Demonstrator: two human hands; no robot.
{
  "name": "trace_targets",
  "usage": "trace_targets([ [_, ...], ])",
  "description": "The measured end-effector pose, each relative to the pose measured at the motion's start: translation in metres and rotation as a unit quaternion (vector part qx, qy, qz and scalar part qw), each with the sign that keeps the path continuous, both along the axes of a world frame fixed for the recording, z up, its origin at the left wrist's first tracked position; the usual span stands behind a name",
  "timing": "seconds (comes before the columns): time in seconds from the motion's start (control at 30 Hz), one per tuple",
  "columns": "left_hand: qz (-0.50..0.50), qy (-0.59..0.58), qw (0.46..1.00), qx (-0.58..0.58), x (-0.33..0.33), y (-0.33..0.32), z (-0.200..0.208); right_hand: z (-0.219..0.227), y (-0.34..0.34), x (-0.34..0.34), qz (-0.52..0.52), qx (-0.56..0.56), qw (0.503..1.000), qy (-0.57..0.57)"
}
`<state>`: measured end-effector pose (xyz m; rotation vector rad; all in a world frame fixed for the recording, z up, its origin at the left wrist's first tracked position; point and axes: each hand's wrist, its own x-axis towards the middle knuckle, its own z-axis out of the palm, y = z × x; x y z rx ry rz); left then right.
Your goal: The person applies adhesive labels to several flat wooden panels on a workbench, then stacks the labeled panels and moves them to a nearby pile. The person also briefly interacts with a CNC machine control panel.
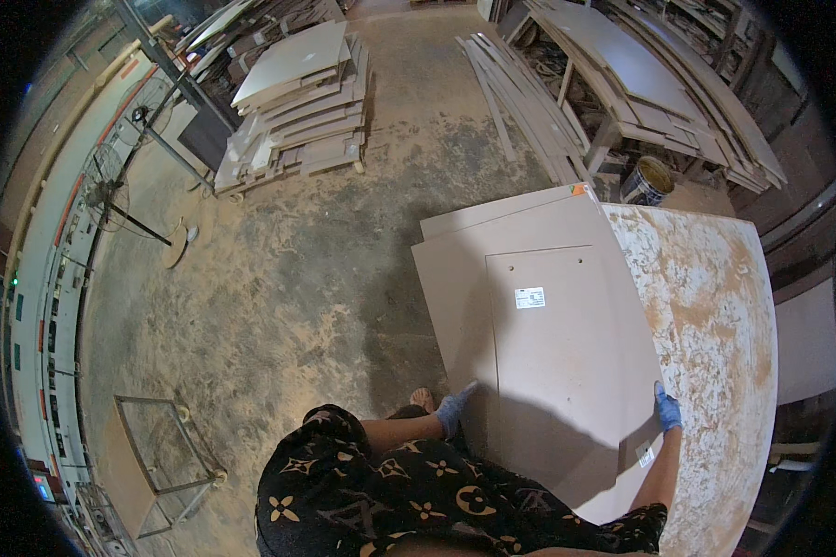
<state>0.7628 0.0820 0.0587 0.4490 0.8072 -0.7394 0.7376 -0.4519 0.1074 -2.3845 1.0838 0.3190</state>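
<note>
In front of me lies a large beige board point(455, 288) with a smaller beige panel point(548, 343) on top of it. The panel has two small holes near its far end and a white label point(529, 297). My left hand point(452, 413), in a blue glove, grips the board's left edge, with a finger or thumb over the top face. My right hand point(667, 408), also gloved in blue, holds the right edge. The undersides of both hands are hidden. Another board point(502, 215) with an orange sticker shows beyond the far edge.
A worn white tabletop point(715, 306) extends to the right, with a bucket point(647, 179) past it. Stacked boards point(297, 102) stand far left; long strips point(520, 102) lie far right. A standing fan point(107, 192), a metal-framed trolley point(163, 455) and a long machine point(42, 325) are left.
</note>
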Motion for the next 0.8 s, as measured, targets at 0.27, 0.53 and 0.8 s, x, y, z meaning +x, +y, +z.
trace_targets([
  [0.27, -0.023, 0.016, 0.999, 0.043, 0.012, 0.009, 0.021, 0.095, 0.057, 0.061, 0.042, -0.127, 0.99, 0.037],
  [0.53, 0.045, -0.1, 0.993, 0.041, 0.047, 0.082, -0.009, 0.186, 0.198, 0.21, 0.17, -0.189, 0.967, 0.029],
  [0.8, 0.104, -0.075, 0.978, 0.165, 0.145, 0.278, 0.01, 0.187, 0.411, 0.36, 0.262, -0.156, 0.952, -0.037],
])
